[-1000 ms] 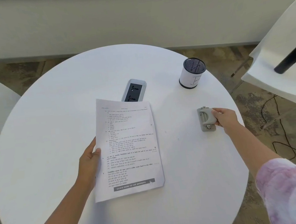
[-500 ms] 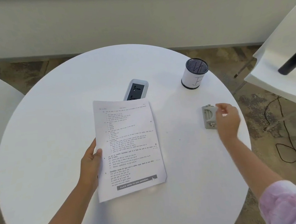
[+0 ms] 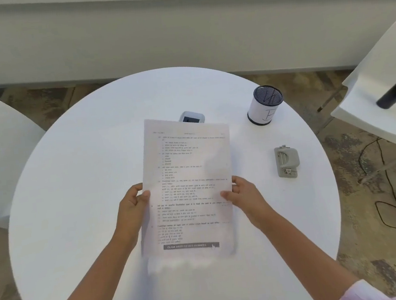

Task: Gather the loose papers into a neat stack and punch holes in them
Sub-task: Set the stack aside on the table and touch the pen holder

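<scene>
Your left hand (image 3: 130, 205) and right hand (image 3: 242, 194) pinch the side edges of the white printed paper stack (image 3: 186, 187), left of the grey metal hole punch (image 3: 287, 161). Its blurred bottom edge possibly hides uneven sheets; punching now would misalign holes.
</scene>
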### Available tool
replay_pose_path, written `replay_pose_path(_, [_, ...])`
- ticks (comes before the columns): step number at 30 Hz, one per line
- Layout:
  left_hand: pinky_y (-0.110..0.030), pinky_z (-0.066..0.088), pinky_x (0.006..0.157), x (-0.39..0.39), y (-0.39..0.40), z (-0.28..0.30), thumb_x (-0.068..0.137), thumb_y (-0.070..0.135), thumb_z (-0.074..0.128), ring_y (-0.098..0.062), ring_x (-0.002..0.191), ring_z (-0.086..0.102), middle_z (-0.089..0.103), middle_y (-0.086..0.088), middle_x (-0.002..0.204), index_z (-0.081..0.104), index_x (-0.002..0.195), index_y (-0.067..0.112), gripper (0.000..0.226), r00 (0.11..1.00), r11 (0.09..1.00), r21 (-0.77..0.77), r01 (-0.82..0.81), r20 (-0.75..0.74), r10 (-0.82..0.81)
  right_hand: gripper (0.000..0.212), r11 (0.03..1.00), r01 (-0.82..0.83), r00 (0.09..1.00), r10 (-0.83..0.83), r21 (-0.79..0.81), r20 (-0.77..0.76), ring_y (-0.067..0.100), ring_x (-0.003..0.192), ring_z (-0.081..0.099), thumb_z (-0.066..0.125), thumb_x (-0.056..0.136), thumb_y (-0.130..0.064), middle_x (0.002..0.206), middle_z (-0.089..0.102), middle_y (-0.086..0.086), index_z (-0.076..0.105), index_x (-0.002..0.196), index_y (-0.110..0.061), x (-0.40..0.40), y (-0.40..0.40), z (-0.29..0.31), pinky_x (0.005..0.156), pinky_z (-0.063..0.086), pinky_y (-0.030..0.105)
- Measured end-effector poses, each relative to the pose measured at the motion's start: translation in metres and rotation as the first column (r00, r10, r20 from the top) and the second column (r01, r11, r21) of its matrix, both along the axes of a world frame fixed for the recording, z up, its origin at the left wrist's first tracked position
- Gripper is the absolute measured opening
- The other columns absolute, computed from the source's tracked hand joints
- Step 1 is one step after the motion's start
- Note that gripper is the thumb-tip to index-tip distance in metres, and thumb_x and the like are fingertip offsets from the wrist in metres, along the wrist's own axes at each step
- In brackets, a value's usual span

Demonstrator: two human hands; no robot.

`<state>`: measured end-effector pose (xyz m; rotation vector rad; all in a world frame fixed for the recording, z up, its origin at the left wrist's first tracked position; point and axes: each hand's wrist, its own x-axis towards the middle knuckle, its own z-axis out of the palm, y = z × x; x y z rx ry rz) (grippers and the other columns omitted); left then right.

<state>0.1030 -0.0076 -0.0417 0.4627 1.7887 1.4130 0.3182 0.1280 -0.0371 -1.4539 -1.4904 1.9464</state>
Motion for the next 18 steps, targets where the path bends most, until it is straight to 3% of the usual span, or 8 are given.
replay_pose_path(3, [-0.029, 0.050, 0.063, 0.001, 0.000, 0.006, 0.094, 0.016, 0.048, -0.012, 0.066, 0.063, 0.070, 0.007, 0.070, 0.056, 0.096, 0.013, 0.009, 0.997, 0.999, 0.045, -0.007, -0.079, 0.011, 0.025, 0.991, 0.060, 0.998, -0.063, 0.117, 0.016, 0.006, 0.082, 0.068, 0.057, 0.085, -0.002, 0.094, 0.071, -0.004, 0.057, 0.103, -0.019, -0.007, 0.001, 0.014, 0.068, 0.053, 0.017])
replay_pose_path(8, [-0.013, 0.047, 0.056, 0.005, 0.006, 0.026, 0.094, 0.009, 0.045, 0.001, 0.058, 0.058, 0.067, 0.016, 0.066, 0.051, 0.083, 0.010, 0.013, 0.990, 0.987, 0.161, -0.011, -0.138, 0.034, 0.025, 0.949, 0.090, 0.996, -0.088, 0.301, -0.020, 0.016, 0.093, 0.067, 0.057, 0.084, -0.004, 0.099, 0.070, -0.001, 0.058, 0.092, -0.027, -0.027, 0.003, 0.029, 0.087, 0.054, 0.034])
replay_pose_path(13, [-0.011, 0.049, 0.065, 0.003, 0.008, 0.037, 0.094, 0.009, 0.045, 0.001, 0.073, 0.061, 0.069, 0.014, 0.078, 0.053, 0.084, 0.018, 0.016, 0.980, 0.965, 0.249, -0.085, -0.155, 0.127, 0.031, 0.908, 0.143, 0.985, -0.093, 0.393, -0.142, 0.016, 0.091, 0.066, 0.054, 0.086, -0.003, 0.091, 0.068, -0.009, 0.058, 0.083, -0.033, -0.045, -0.002, 0.042, 0.085, 0.054, 0.031])
replay_pose_path(18, [-0.009, 0.048, 0.066, 0.009, 0.004, 0.038, 0.095, 0.008, 0.043, 0.005, 0.075, 0.060, 0.065, 0.006, 0.090, 0.052, 0.086, 0.022, 0.019, 0.961, 0.962, 0.252, -0.101, -0.225, 0.160, 0.021, 0.879, 0.098, 0.992, -0.047, 0.467, -0.119, 0.015, 0.091, 0.063, 0.046, 0.091, -0.005, 0.095, 0.065, -0.003, 0.056, 0.098, -0.023, -0.048, -0.006, 0.043, 0.080, 0.054, 0.023])
